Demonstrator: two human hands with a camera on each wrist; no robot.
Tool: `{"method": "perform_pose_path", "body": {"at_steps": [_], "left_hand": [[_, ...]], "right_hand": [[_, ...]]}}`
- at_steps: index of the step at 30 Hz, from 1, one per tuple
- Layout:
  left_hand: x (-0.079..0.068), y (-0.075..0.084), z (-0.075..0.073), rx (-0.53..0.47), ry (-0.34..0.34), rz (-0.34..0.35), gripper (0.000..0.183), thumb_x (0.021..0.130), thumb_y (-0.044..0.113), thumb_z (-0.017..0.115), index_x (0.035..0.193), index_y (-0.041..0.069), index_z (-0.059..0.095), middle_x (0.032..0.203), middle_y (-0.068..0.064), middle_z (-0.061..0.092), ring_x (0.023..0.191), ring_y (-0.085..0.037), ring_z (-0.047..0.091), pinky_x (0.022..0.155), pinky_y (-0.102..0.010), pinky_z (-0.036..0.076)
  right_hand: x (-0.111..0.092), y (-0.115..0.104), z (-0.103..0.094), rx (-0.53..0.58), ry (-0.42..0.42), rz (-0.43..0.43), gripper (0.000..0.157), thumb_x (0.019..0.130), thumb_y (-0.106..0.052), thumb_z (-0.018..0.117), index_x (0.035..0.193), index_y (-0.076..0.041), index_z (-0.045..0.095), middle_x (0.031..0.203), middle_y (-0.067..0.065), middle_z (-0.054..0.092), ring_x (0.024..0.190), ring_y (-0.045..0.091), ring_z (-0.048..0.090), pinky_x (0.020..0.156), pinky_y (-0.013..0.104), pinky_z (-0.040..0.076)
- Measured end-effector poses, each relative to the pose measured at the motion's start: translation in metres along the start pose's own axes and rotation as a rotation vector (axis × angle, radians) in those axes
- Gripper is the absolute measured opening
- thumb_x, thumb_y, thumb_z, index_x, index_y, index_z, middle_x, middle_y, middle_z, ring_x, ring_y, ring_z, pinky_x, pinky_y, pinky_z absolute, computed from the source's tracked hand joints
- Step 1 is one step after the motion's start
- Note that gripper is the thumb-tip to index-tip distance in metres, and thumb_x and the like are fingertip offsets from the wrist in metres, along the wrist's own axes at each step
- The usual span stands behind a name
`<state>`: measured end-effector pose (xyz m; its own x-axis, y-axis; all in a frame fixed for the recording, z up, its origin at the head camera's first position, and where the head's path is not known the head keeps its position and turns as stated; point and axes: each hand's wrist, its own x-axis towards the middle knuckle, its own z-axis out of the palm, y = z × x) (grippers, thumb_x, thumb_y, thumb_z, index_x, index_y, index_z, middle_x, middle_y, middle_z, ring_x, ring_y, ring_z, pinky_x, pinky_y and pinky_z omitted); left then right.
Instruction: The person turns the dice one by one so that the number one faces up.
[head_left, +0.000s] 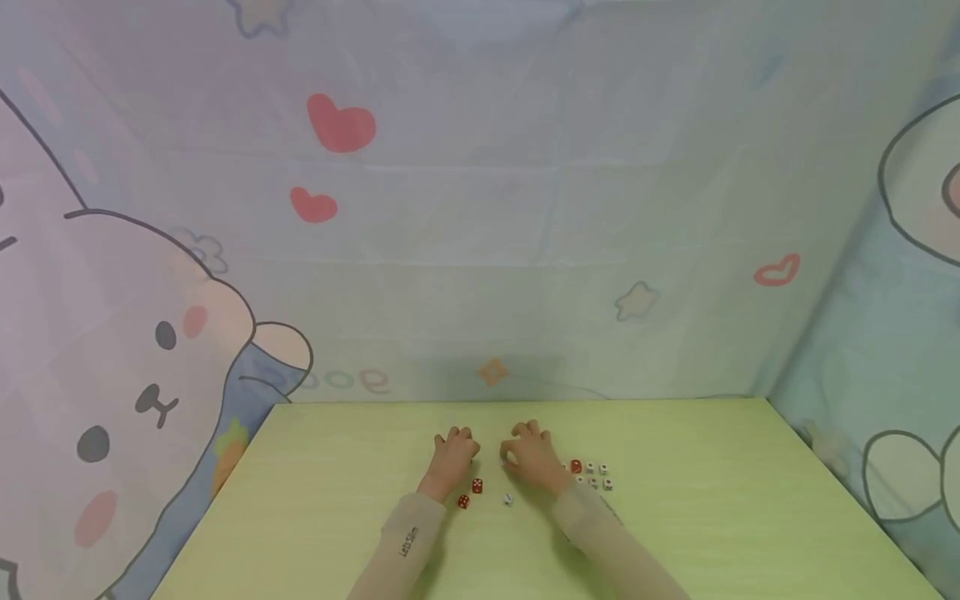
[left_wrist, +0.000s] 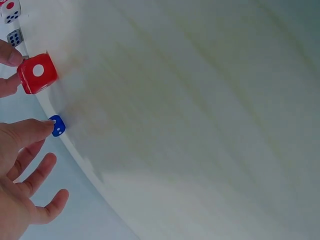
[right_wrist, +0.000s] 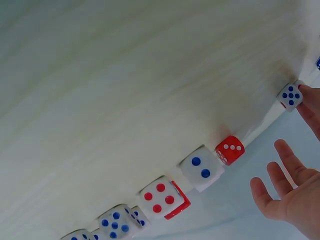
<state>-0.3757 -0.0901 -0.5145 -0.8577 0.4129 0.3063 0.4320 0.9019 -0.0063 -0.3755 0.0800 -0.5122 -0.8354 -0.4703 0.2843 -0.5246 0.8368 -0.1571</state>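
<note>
Toward the far edge of the desk [head_left: 735, 500], about midway between its side edges, we are pinching a blue die [left_wrist: 59, 128] in our left hand [head_left: 452, 458] and a white die [right_wrist: 289, 97] in our right hand [head_left: 536, 457]. Nearer the front edge, two red dice [head_left: 477, 486] and another pale die [head_left: 508, 500] are lying loose, while more dice [head_left: 591, 469] are sitting toward the right edge.

From here I count one left hand [head_left: 449, 462], one right hand [head_left: 535, 457], one blue die [left_wrist: 59, 126], at least four red dice [head_left: 477, 486], at least eight white dice [right_wrist: 159, 197].
</note>
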Motion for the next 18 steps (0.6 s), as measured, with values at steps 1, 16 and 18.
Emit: {"method": "perform_pose_path", "body": {"at_steps": [1,16,18], "left_hand": [[0.0,0.0,0.0,-0.001,0.0,0.0,0.017,0.081,0.005,0.058,0.065,0.011,0.063,0.075,-0.003,0.051,0.075,-0.021,0.047,0.07,-0.047,0.041],[0.001,-0.001,0.001,-0.023,-0.01,-0.001,0.021,0.08,0.002,0.058,0.06,0.011,0.059,0.074,-0.004,0.05,0.075,-0.021,0.045,0.072,-0.049,0.041],[0.001,0.0,0.001,-0.028,-0.005,0.002,0.023,0.08,0.001,0.058,0.059,0.01,0.058,0.074,-0.004,0.05,0.075,-0.022,0.046,0.073,-0.051,0.041]], "right_hand": [[-0.001,0.0,0.0,-0.002,-0.004,-0.004,0.005,0.078,-0.022,0.067,0.081,-0.018,0.067,0.112,0.016,0.053,0.104,0.033,0.041,0.075,0.049,0.037],[-0.015,-0.003,-0.01,-0.016,-0.033,-0.052,0.008,0.077,-0.023,0.067,0.081,-0.017,0.07,0.112,0.016,0.052,0.106,0.034,0.04,0.075,0.052,0.036],[-0.016,-0.002,-0.009,-0.019,-0.028,-0.055,0.008,0.077,-0.022,0.067,0.082,-0.017,0.07,0.113,0.016,0.052,0.106,0.034,0.04,0.076,0.052,0.037]]}}
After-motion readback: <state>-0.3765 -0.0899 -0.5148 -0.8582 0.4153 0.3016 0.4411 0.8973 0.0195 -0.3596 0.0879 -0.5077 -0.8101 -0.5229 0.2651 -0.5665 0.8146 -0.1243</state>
